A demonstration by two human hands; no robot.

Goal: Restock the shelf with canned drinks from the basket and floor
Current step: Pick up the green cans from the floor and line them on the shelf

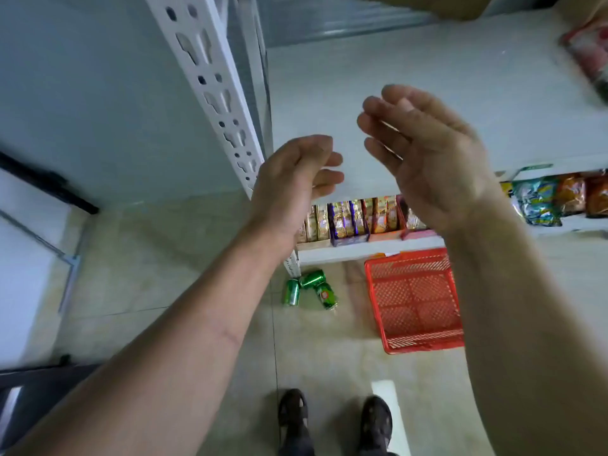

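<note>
Three green drink cans (311,291) lie on their sides on the tiled floor, at the foot of the white shelf post. To their right stands a red mesh basket (414,301) with nothing visible inside. The white upper shelf (444,93) is bare in its near part. My left hand (292,182) is raised in front of that shelf's edge, fingers loosely curled and holding nothing. My right hand (427,153) is raised beside it, fingers spread and empty. The two hands are apart, palms roughly facing each other.
A perforated white shelf post (214,90) runs down the left of the shelf. Snack boxes (355,218) fill the lower shelf, snack bags (556,199) lie to the right. A red packet (589,57) sits at the upper shelf's far right. My feet (335,419) are below.
</note>
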